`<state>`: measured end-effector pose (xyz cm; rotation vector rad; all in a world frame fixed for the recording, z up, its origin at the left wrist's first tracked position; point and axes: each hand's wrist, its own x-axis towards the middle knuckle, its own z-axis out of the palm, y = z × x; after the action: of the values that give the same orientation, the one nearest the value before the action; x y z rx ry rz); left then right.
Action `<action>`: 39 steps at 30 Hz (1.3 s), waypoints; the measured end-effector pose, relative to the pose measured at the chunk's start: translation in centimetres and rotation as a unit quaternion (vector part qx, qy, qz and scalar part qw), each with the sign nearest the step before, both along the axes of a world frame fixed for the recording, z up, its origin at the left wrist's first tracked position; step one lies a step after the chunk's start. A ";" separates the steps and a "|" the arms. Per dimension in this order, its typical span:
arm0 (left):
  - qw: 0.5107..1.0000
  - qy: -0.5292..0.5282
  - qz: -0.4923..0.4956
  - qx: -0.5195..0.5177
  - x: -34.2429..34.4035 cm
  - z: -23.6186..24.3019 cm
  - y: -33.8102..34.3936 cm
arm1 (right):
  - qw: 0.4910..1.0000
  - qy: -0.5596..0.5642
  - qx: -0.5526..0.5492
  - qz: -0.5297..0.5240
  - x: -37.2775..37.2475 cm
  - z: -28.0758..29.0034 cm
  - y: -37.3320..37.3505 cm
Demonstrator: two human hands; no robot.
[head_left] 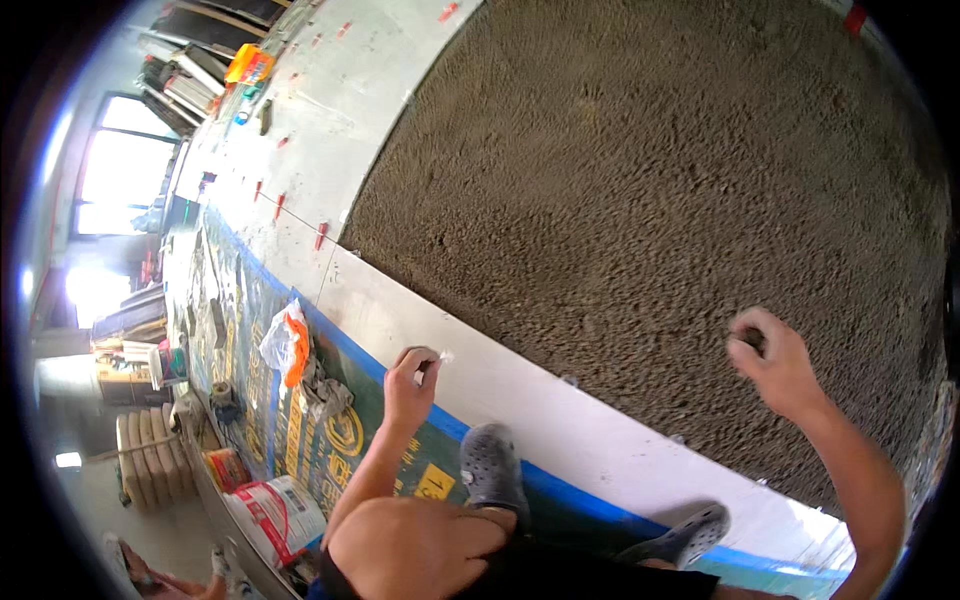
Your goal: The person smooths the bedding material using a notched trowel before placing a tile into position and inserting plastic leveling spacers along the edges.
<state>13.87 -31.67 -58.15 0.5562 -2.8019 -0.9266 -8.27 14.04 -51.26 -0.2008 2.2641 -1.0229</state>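
My left hand (pixel 408 385) is closed in a pinch above the near strip of pale floor tile (pixel 480 355). At its fingertips shows a small clear piece, which looks like a tile levelling clip (pixel 447 356). Over the bed of rough brown mortar (pixel 620 200), my right hand (pixel 775 362) has its fingers curled into a ring; whether anything sits between them is hidden. Similar small clear clips (pixel 570 381) stick out along the tile's edge beside the mortar. Red levelling wedges (pixel 321 236) stand in the joints of the laid tiles to the left.
My grey clogs (pixel 493 470) rest along the tile strip. Green printed sheeting with blue tape (pixel 350 345) borders it, bearing a plastic bag with something orange (pixel 290 345). A white and red bucket (pixel 277 520) and stacked sacks (pixel 155 455) stand left. Another person's limbs (pixel 170 580) show lower left.
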 end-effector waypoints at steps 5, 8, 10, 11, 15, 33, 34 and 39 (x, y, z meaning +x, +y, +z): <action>0.997 0.029 0.033 0.058 -2.0 -3.9 -4.1 | 0.997 -0.017 -0.034 0.065 2.0 -4.4 -16.9; 0.994 0.042 0.047 0.084 -1.1 -4.5 -6.1 | 0.987 0.060 -0.124 0.088 3.7 -9.7 -24.4; 0.992 0.058 0.059 0.096 -0.1 -5.4 -7.0 | 0.988 0.060 -0.124 0.070 5.0 -11.6 -28.1; 0.990 0.054 0.065 0.114 0.3 -6.0 -7.4 | 0.989 0.059 -0.125 0.059 5.5 -12.3 -29.4; 0.986 0.021 0.071 0.148 0.9 -6.9 -8.4 | 0.993 -0.001 -0.114 -0.012 6.9 -12.6 -31.2; 0.990 -0.020 -0.003 0.141 -3.7 -8.2 -8.7 | 0.986 0.067 -0.132 -0.075 9.4 -13.3 -34.6; 0.991 -0.026 -0.010 0.132 -3.9 -8.2 -8.7 | 0.984 0.092 -0.110 -0.101 9.3 -13.1 -34.0; 0.994 -0.013 -0.072 0.081 -5.0 -8.0 -8.6 | 0.986 0.012 -0.063 -0.151 13.0 -12.4 -26.6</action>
<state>8.88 -40.27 -66.16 0.3934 -2.8382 -1.1901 4.71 -12.55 -63.64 0.0823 2.2989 -1.3283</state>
